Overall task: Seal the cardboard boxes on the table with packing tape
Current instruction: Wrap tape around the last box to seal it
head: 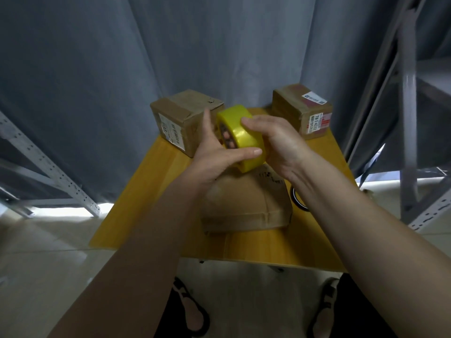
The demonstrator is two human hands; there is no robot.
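Up close, tape [238,136]: being held above the near box [246,203], both hands covering part of it.
Left hand [214,152]: fingers curling round the roll.
Right hand [275,142]: gripping the roll's far side.
Dark ring [299,198]: lying on the surface [151,191], mostly hidden by the right wrist.
Far boxes [181,120] [302,109]: labels blurring, unreadable.
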